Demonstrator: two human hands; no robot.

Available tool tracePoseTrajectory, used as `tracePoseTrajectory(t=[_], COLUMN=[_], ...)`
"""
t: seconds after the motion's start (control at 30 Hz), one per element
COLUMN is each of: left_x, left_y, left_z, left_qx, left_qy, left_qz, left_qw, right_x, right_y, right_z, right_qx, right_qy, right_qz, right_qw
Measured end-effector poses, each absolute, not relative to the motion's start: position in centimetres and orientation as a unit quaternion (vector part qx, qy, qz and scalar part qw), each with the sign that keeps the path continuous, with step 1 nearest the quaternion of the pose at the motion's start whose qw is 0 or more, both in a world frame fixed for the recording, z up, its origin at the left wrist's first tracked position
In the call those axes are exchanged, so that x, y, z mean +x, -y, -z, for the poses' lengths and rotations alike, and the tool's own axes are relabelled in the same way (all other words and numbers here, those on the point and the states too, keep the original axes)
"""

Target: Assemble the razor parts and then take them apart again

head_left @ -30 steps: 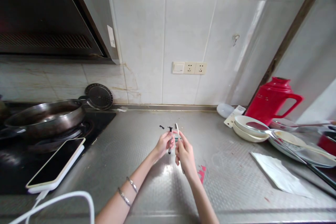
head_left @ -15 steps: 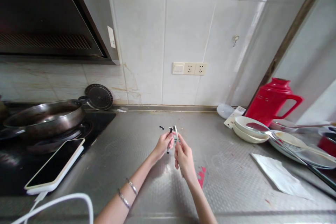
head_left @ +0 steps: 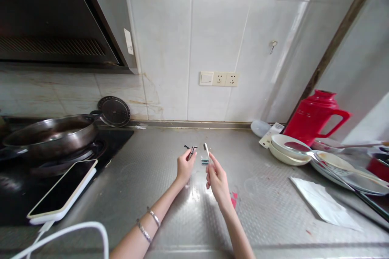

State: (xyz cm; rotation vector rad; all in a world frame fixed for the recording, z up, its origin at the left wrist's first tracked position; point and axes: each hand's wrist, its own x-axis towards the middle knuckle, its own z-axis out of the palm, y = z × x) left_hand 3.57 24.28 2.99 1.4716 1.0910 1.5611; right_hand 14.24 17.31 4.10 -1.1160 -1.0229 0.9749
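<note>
Over the middle of the metal counter (head_left: 136, 194), my left hand (head_left: 184, 166) pinches a small black part with a shiny metal tip (head_left: 192, 151). My right hand (head_left: 217, 176), a short way to its right, holds a slim white stick-like piece (head_left: 207, 150) pointing up and away. Between the hands a small dark green and clear item (head_left: 204, 162) lies on the counter. A tiny black piece (head_left: 186, 147) lies just beyond my left fingertips. The two held pieces are apart.
At the left are a pan (head_left: 54, 133) on the black stove (head_left: 18, 186) and a phone (head_left: 65, 192) with a white cable (head_left: 91, 225). To the right stand stacked bowls (head_left: 288, 156), a red jug (head_left: 313, 115) and a white napkin (head_left: 325, 202).
My hands have moved apart, the left one leftward and the right one slightly rightward. The pieces they hold have separated, and the small green item between them now shows more clearly.
</note>
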Motion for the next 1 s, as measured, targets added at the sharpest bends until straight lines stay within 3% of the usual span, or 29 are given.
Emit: tracePoseTrajectory(t=[0.23, 0.47, 0.7, 1.0], left_x=[3.8, 3.6, 3.9, 3.1], left_y=[-23.8, -23.8, -23.8, -24.6], left_z=[-2.8, -2.8, -2.7, -2.9], left_qx=[0.582, 0.562, 0.569, 0.528], left_qy=[-0.434, -0.414, -0.411, -0.414], left_qz=[-0.611, -0.629, -0.623, -0.641], left_qw=[0.315, 0.341, 0.347, 0.372], right_x=[13.1, 11.8, 12.0, 11.5], right_y=[-18.1, -17.4, -17.5, -16.1], right_z=[-4.3, -4.1, -4.6, -4.1], right_qx=[-0.446, -0.445, -0.446, -0.487], right_qy=[0.395, 0.382, 0.37, 0.418], right_qz=[-0.484, -0.522, -0.502, -0.472], right_qw=[0.641, 0.62, 0.642, 0.604])
